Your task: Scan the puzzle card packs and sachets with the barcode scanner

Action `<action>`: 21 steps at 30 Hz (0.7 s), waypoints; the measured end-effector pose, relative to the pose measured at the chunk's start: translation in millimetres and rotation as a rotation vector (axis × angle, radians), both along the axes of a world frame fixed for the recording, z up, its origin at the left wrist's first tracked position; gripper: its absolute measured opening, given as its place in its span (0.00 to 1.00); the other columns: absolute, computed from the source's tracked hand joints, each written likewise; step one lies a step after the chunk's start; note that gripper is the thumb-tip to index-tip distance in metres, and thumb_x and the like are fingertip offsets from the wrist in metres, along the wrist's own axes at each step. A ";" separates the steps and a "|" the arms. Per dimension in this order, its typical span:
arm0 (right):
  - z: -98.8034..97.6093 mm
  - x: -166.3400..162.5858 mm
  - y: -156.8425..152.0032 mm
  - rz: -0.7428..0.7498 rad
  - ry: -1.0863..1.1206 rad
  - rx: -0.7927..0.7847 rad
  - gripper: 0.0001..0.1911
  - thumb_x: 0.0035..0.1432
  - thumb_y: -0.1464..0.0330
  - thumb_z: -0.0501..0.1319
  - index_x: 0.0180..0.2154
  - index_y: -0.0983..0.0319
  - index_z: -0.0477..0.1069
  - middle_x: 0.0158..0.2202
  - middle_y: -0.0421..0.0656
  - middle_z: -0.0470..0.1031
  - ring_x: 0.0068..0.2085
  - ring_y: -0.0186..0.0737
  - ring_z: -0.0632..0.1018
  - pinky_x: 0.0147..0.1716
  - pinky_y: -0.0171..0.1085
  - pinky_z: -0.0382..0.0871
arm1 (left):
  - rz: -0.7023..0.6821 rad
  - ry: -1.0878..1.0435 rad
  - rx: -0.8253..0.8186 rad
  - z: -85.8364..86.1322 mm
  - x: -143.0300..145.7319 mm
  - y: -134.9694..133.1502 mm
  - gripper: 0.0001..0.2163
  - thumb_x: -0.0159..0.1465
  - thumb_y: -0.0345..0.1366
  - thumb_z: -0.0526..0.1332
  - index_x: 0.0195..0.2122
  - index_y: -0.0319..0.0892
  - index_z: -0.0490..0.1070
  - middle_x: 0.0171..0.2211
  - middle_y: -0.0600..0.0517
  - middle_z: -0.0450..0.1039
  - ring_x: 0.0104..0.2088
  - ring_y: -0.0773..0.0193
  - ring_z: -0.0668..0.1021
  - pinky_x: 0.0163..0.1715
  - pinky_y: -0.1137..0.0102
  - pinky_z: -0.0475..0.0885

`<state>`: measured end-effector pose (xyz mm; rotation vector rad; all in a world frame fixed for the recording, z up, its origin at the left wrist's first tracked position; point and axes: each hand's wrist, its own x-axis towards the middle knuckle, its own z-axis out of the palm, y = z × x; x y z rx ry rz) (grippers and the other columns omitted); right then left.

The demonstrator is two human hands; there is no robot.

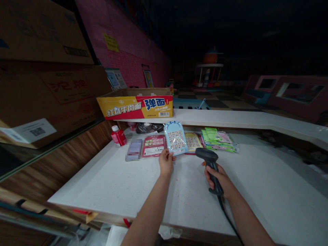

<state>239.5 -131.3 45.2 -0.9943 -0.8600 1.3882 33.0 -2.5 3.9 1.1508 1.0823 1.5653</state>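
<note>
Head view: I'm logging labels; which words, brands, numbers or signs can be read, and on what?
"红烧牛肉面": red-and-yellow cardboard box
"弹面": same box
"沱牌": lower brown cardboard carton
Too small or blurred: other print, including the flat blue packet, yellow paper sign, upper brown carton.

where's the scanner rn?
Head view, right of centre: the dark scanner is in the right hand, over the white counter, right of the blue card held by the left hand.

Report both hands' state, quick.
Left hand: closed on the lower edge of the blue card pack.
Right hand: closed around the black scanner's handle.
</note>
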 end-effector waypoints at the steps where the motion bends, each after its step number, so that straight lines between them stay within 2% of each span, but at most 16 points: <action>1: -0.7 0.7 1.1 -0.009 0.007 -0.002 0.22 0.50 0.56 0.70 0.41 0.61 0.69 0.20 0.33 0.68 0.13 0.27 0.64 0.10 0.28 0.56 | 0.004 0.000 -0.002 0.5 0.2 -0.3 0.16 0.53 0.46 0.65 0.35 0.42 0.64 0.28 0.53 0.74 0.22 0.68 0.75 0.23 0.73 0.71; 7: -5.6 4.9 7.3 -0.050 0.025 -0.027 0.24 0.47 0.55 0.72 0.40 0.61 0.69 0.20 0.33 0.68 0.14 0.28 0.65 0.11 0.28 0.58 | 0.063 0.006 0.042 4.4 0.5 -1.2 0.13 0.55 0.42 0.64 0.37 0.40 0.68 0.29 0.51 0.75 0.22 0.68 0.75 0.23 0.74 0.71; 12: -7.1 4.5 9.4 -0.114 0.063 -0.053 0.24 0.45 0.55 0.73 0.38 0.61 0.70 0.19 0.33 0.68 0.14 0.27 0.64 0.11 0.27 0.57 | 0.241 0.157 0.017 13.1 -20.1 6.2 0.11 0.57 0.37 0.60 0.39 0.39 0.73 0.25 0.52 0.73 0.21 0.66 0.73 0.24 0.72 0.69; 17: -5.1 3.2 9.7 -0.109 0.065 -0.050 0.25 0.42 0.55 0.74 0.38 0.61 0.70 0.18 0.34 0.68 0.13 0.27 0.64 0.10 0.28 0.58 | 0.448 0.328 -0.025 17.4 -56.3 8.7 0.08 0.56 0.33 0.59 0.35 0.39 0.75 0.27 0.46 0.76 0.30 0.56 0.78 0.32 0.67 0.72; 21: -6.7 4.2 9.7 -0.110 0.052 -0.054 0.23 0.45 0.56 0.73 0.38 0.61 0.71 0.19 0.34 0.68 0.14 0.28 0.65 0.10 0.29 0.58 | 0.512 0.498 -0.032 14.7 -69.8 0.2 0.10 0.59 0.35 0.59 0.37 0.39 0.77 0.31 0.43 0.77 0.36 0.52 0.79 0.39 0.62 0.72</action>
